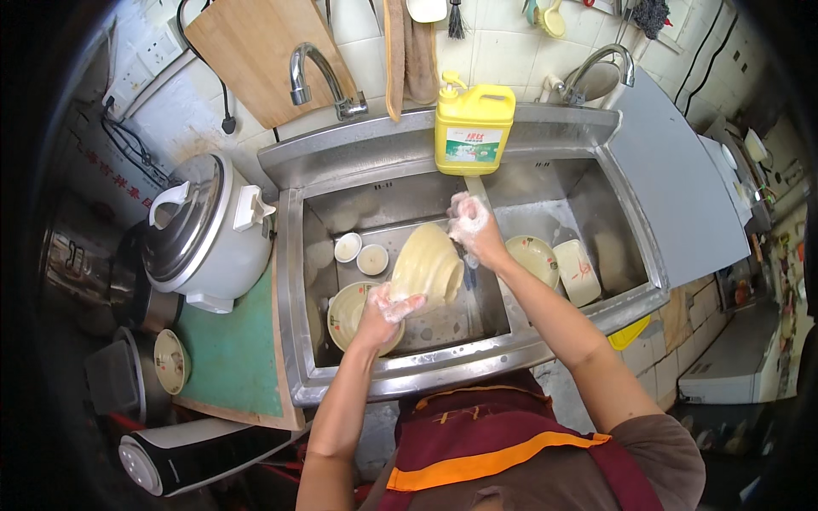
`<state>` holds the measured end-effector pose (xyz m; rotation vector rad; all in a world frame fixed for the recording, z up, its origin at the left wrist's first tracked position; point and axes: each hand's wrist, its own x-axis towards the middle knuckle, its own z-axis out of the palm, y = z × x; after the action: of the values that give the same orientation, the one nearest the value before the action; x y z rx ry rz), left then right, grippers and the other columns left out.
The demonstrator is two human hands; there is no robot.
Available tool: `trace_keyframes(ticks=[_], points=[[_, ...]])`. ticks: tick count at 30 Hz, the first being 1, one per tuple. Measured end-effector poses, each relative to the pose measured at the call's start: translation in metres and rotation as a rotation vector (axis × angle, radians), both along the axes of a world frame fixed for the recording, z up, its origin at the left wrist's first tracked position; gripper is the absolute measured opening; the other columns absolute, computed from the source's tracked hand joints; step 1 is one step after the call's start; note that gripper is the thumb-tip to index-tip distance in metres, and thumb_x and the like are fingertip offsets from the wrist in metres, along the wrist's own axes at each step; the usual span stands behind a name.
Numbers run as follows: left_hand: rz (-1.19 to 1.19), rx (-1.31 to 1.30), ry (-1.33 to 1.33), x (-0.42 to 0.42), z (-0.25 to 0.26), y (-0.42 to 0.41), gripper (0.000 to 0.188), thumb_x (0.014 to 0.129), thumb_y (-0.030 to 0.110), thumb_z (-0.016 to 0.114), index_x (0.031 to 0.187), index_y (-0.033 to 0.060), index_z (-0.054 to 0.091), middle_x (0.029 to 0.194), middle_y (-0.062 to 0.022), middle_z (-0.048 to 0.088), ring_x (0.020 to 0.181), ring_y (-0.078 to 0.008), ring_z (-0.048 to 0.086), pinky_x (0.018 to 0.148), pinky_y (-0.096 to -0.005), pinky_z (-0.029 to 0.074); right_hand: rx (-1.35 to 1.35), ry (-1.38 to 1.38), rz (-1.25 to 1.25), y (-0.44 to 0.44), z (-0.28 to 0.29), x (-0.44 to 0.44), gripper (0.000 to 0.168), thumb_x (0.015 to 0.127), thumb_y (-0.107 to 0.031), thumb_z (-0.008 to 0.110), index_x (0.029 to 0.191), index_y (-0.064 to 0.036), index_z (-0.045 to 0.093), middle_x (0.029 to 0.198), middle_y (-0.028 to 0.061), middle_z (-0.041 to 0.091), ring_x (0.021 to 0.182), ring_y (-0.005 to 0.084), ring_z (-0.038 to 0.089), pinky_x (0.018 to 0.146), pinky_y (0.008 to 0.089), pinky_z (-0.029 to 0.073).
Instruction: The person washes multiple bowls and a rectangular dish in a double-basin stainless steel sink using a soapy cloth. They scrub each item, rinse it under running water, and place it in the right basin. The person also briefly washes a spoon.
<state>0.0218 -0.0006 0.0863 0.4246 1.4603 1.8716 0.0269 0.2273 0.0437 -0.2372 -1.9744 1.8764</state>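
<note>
My left hand (386,313) grips the lower edge of a pale yellow bowl (427,265), tilted on its side above the left basin of a steel double sink (396,396). Suds cover my right hand (471,223), which is curled beside the bowl near the divider; whether it holds something is hidden by foam. Beneath my left hand a patterned bowl (345,313) lies in the basin, with two small white cups (348,248) behind it. In the right basin are a round patterned plate (532,255) and a rectangular dish (578,273).
A yellow detergent jug (474,131) stands behind the divider, between two chrome faucets (319,70). To the left are a rice cooker (211,236) and a small bowl (171,361) by a green board (223,358). A grey panel (677,179) adjoins the sink's right side.
</note>
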Motion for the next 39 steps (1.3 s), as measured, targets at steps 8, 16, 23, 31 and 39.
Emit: trace_keyframes(ticks=[8,16,23,31,39], points=[[0.082,0.067,0.061,-0.004,-0.028,0.012,0.033,0.071,0.006,0.064,0.101,-0.0008,0.053,0.091,-0.0048,0.059,0.081,-0.0101,0.054,0.073,-0.0239,0.042,0.936,0.461,0.231,-0.075,0.054,0.028,0.033,0.069,-0.008,0.058,0.102,-0.008,0.058,0.114,0.0153,0.05,0.102,0.0227,0.051,0.088,0.0318,0.039],[-0.055,-0.106,0.152,0.007,0.005,-0.001,0.025,0.073,0.009,0.065,0.093,-0.0032,0.058,0.085,-0.0043,0.061,0.073,-0.0083,0.053,0.066,-0.022,0.043,-0.769,0.002,0.31,-0.02,0.016,-0.007,0.014,0.084,-0.022,0.049,0.086,-0.013,0.058,0.091,0.004,0.058,0.081,0.0184,0.056,0.075,0.0318,0.045],[-0.215,-0.026,0.018,-0.003,0.002,-0.009,0.033,0.072,0.008,0.065,0.101,-0.0035,0.053,0.09,-0.0046,0.059,0.079,-0.01,0.054,0.073,-0.024,0.045,-0.354,0.149,0.149,-0.031,0.042,0.002,0.02,0.078,-0.021,0.053,0.092,-0.007,0.057,0.093,0.0069,0.056,0.077,0.0176,0.056,0.07,0.0295,0.047],[-0.143,0.066,-0.096,-0.015,-0.013,0.003,0.052,0.069,0.014,0.067,0.113,-0.0016,0.045,0.108,-0.0107,0.053,0.099,-0.0185,0.051,0.086,-0.0313,0.041,0.465,0.426,0.295,-0.038,0.047,0.007,0.022,0.075,-0.021,0.054,0.09,-0.006,0.059,0.09,0.0106,0.058,0.075,0.0259,0.057,0.069,0.0323,0.047],[0.503,0.392,-0.489,0.005,-0.009,0.05,0.042,0.084,0.027,0.052,0.117,0.0051,0.039,0.113,-0.0067,0.048,0.104,-0.0181,0.047,0.088,-0.0362,0.039,-0.397,0.398,-0.399,-0.114,-0.011,0.014,0.041,0.086,-0.022,0.042,0.119,0.001,0.037,0.126,0.0164,0.035,0.118,0.022,0.031,0.096,0.031,0.027]])
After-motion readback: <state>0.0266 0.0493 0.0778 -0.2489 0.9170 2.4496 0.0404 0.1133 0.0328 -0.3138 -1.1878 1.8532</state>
